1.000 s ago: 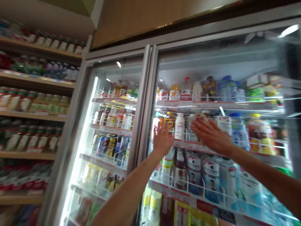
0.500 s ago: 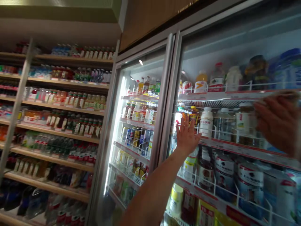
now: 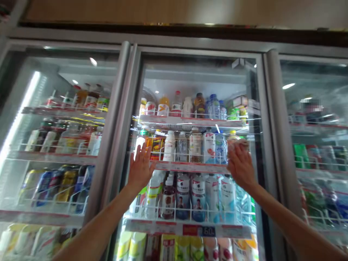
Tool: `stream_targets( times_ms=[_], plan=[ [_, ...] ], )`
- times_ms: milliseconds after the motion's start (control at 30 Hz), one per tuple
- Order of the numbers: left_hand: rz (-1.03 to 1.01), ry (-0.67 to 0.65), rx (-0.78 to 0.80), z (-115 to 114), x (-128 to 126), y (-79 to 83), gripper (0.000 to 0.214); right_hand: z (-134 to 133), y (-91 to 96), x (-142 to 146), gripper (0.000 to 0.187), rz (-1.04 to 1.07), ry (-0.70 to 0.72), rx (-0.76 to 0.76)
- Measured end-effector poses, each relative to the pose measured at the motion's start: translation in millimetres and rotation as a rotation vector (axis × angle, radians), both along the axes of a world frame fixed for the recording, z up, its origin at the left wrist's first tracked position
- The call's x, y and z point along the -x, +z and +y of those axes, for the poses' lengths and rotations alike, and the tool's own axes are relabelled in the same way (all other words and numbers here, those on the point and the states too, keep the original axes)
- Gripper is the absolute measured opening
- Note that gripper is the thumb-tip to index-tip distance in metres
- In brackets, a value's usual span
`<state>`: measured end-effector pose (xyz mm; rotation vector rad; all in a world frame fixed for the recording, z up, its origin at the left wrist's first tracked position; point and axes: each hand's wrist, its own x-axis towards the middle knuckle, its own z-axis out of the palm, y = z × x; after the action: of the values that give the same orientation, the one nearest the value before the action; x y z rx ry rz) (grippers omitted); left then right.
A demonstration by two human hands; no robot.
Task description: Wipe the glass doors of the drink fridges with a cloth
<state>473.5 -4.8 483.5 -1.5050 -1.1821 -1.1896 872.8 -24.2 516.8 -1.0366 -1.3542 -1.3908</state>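
Observation:
My left hand [image 3: 140, 167] lies flat with fingers spread against the middle glass door [image 3: 195, 74], near its left edge. Behind those fingers stand an orange bottle and a dark, yellow-capped bottle [image 3: 157, 145]. At about the same height, toward the door's right side, my right hand [image 3: 240, 166] presses a crumpled brownish cloth [image 3: 244, 144] to the glass. Its fingers rest over the cloth, which partly hides a yellow-capped bottle [image 3: 233, 135] on the shelf behind.
Several shelves of bottles, cans and cartons show through the glass, with a price strip [image 3: 190, 167] along the shelf edge. A metal door post [image 3: 115, 127] stands to the left, another post [image 3: 281, 145] to the right. Wood panelling [image 3: 174, 12] runs above.
The view has swung right, so the open drink shelves at the left are gone from sight. My right hand with the cloth has moved down the glass; my left hand stays near the same bottles.

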Motion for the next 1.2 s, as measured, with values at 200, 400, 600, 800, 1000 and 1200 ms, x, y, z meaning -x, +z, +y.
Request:
stream_targets(
  times_ms=[200, 400, 600, 800, 1000, 1200],
  plan=[
    [-0.052, -0.036, -0.063, 7, -3, -2.3, 0.057, 3, 9.5, -31, 0.054, 0.239, -0.035, -0.071],
    [-0.042, -0.061, -0.054, 6, -3, -1.9, 0.058, 2, -37.4, 7, 0.059, -0.174, 0.033, 0.059],
    [-0.030, -0.072, -0.053, 5, 0, -2.3, 0.059, 4, -12.7, 6, 0.053, 0.251, 0.057, -0.103],
    [0.018, -0.098, -0.036, 2, 4, -6.8, 0.059, 1, -41.2, 21, 0.056, -0.187, 0.106, 0.122],
    [-0.005, -0.068, -0.027, 0, 0, -7.9, 0.058, 8, -14.0, 65, 0.052, 0.171, 0.106, -0.021],
    [0.040, -0.079, 0.022, -4, 5, -20.4, 0.056, 6, -22.1, 123, 0.057, -0.497, 0.158, 0.175]
  ],
)
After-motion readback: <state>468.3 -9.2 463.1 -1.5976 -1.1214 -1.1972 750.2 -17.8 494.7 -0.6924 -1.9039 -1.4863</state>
